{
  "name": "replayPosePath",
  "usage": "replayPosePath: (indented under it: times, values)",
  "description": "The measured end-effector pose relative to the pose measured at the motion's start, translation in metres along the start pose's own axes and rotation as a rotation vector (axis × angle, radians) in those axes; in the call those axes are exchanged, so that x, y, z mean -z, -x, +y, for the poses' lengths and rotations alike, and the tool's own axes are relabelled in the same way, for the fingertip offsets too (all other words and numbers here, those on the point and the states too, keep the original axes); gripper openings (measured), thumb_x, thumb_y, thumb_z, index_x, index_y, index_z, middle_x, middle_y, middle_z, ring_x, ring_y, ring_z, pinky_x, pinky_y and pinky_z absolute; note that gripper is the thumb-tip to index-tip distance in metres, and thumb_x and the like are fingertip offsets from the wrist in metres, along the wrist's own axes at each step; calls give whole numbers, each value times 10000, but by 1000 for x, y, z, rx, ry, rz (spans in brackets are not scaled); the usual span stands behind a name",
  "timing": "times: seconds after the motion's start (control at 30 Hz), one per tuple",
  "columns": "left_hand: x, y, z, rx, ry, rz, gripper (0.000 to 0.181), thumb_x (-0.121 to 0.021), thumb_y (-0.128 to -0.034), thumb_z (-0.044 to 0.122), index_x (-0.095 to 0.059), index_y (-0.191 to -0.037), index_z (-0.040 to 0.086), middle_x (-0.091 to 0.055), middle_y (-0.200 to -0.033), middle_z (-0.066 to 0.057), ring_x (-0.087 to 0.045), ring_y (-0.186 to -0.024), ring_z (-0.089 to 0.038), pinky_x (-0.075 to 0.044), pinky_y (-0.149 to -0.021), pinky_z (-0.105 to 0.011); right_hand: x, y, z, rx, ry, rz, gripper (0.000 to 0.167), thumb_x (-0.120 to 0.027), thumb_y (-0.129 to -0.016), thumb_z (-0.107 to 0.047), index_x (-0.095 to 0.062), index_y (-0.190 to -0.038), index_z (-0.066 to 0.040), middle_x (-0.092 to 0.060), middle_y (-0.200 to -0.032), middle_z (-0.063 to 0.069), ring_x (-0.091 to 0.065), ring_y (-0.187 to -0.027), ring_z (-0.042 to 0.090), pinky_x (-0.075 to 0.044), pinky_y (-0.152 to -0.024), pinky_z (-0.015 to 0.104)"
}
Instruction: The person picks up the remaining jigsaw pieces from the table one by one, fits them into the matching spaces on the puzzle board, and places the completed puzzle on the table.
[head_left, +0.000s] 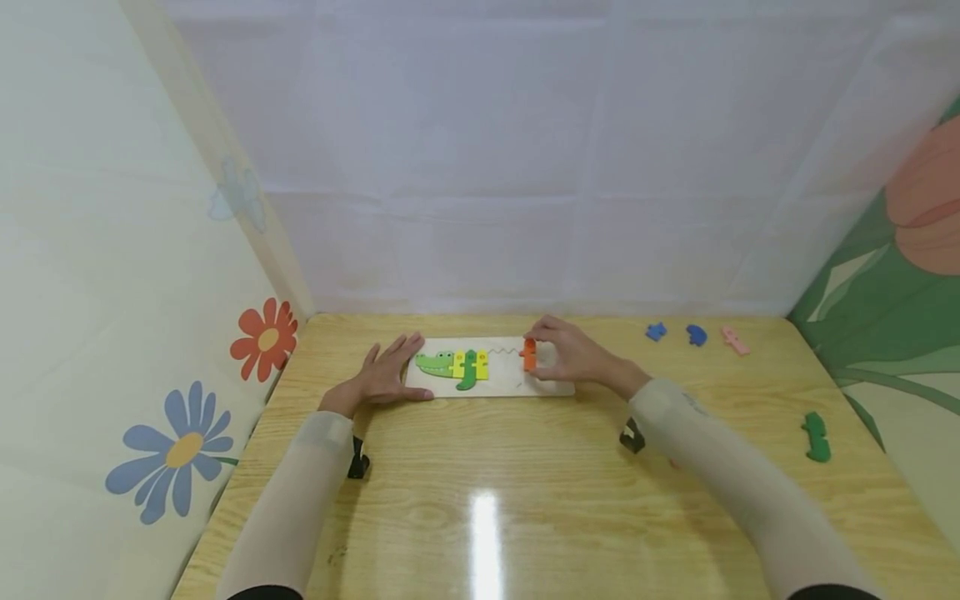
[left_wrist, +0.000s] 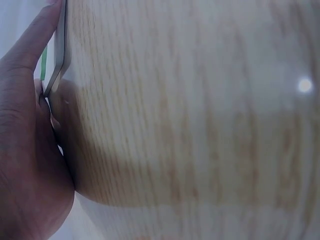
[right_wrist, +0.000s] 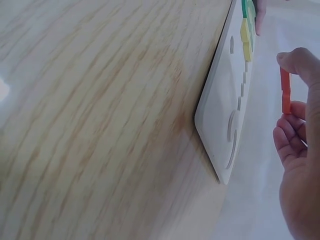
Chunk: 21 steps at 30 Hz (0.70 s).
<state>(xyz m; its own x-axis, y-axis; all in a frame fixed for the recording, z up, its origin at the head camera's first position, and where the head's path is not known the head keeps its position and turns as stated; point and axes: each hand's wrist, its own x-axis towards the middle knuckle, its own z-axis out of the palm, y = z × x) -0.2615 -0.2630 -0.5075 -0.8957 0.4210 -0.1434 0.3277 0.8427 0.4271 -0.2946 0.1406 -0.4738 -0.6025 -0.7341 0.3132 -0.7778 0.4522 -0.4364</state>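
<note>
A white puzzle board lies near the back of the table, with a green crocodile head, yellow pieces and a green leg piece set in its left half. My left hand rests at the board's left end, thumb and fingers spread along its edges. Between thumb and fingers of my right hand is an orange puzzle piece, pinched at its two ends. The right wrist view shows this orange piece held above the board, apart from it.
To the right lie two blue pieces, a pink piece and a green piece. Another small piece is partly hidden by the right sleeve. Fabric walls stand behind and beside the table.
</note>
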Motion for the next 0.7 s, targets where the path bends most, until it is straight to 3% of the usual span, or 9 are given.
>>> replayPosePath:
  times: [0.33,0.7]
  values:
    - [0,1,2,-10,13,5,1220,-774,-838,682,-191,-1693,36,-129,-1767,-182,-80,-1627,-430,22,-1239,-727,-4,-7,2,-5,-27,-16,576,-925,-816,-230,-713,-1263,66,-640,-1173,124,-646,-1076,363,-564,-932,477]
    - [0,-2,-1,14,-27,-14,1194,-758,-866,674,-156,-1708,80,-102,-1780,-138,-56,-1639,-389,31,-1251,-704,-10,-15,-2,-52,-61,-42,608,-922,-831,-244,-699,-1307,62,-635,-1202,118,-643,-1112,357,-564,-964,491]
